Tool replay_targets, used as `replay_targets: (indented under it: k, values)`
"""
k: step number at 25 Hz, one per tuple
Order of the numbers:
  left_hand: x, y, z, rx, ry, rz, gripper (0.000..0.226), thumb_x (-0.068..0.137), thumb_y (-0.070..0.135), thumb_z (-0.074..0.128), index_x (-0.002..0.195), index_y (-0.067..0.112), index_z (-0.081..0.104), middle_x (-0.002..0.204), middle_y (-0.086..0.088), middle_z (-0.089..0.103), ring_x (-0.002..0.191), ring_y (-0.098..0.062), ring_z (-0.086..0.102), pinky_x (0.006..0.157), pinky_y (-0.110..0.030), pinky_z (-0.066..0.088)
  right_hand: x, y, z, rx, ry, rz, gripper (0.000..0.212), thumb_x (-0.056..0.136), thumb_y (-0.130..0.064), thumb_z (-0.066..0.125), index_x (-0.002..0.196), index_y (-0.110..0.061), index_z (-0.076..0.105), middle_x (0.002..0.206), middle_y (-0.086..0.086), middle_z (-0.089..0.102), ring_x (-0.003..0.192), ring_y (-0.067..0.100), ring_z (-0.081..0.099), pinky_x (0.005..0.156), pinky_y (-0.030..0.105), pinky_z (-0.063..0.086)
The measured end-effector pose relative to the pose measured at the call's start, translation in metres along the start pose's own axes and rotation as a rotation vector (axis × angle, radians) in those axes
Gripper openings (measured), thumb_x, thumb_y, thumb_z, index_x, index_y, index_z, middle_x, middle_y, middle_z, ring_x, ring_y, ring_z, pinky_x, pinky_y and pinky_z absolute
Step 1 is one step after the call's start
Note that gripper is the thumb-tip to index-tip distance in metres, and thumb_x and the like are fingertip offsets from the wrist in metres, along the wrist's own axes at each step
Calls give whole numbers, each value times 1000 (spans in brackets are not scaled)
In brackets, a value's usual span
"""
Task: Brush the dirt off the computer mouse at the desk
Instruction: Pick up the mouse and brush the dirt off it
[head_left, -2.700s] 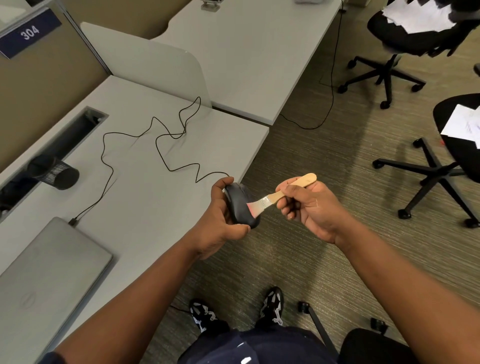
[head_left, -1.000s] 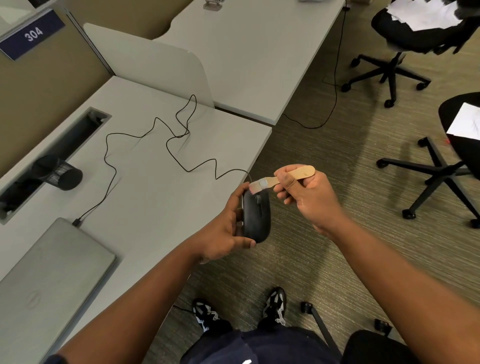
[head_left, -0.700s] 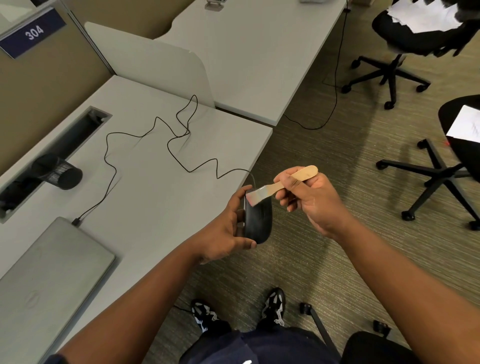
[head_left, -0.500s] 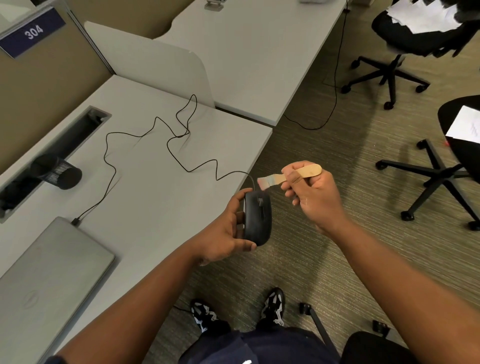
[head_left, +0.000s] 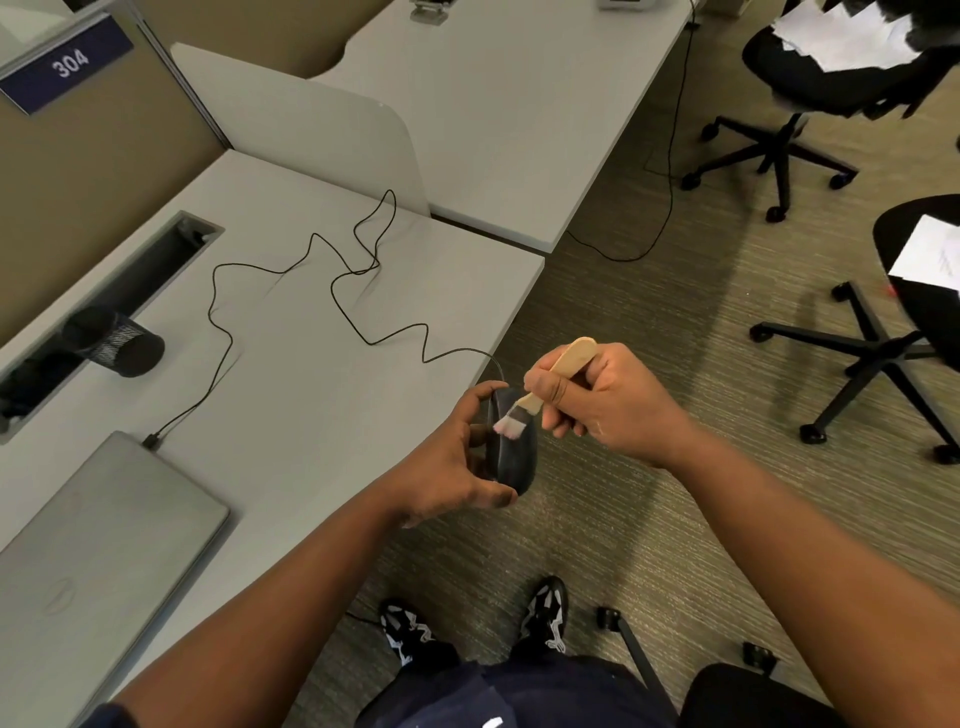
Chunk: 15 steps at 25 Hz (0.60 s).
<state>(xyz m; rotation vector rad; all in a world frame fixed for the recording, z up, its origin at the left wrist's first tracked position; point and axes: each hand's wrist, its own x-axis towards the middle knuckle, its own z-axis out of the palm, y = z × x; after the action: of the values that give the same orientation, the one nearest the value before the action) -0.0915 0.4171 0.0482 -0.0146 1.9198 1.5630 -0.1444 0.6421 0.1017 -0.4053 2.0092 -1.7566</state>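
Mouse (head_left: 514, 457) front hidden behind brush (head_left: 540, 389) bristles, left-hand fingers (head_left: 480, 397).

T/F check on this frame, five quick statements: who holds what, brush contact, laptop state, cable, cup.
1. The left hand holds the mouse. True.
2. The brush is in the right hand, bristles on the mouse. True.
3. The laptop is open. False: its lid is closed.
4. The mouse rests on the desk. False: it is held just past the desk edge, over the carpet.
5. The mesh cup stands upright. False: it lies on its side.
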Motion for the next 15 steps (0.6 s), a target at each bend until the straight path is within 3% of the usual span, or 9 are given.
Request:
replay_targets:
  k: [4,9,15]
  values:
    - [0,-3,0,41,-6,8,112,78,-3,87,148,59,24,143,-1,53,121,-28,63,89,-35,65,-1,-2,3,-99,-21,-53,11,98,-23,67,96,-16,75,72,2,74,65,15,70,60,23,56]
    - [-2,-6,1,80,-14,19,114,77,0,89,148,61,23,146,-1,50,123,-26,62,92,-37,64,-4,0,3,-226,-13,-129,15,97,-29,69,95,-17,78,83,4,75,74,25,70,71,50,61]
    - [-5,-5,3,68,-16,26,112,78,-1,90,137,70,27,144,0,49,122,-25,62,89,-34,64,-6,-1,5,-329,-18,-191,13,98,-25,68,100,-19,79,78,-22,71,74,0,66,67,17,49]
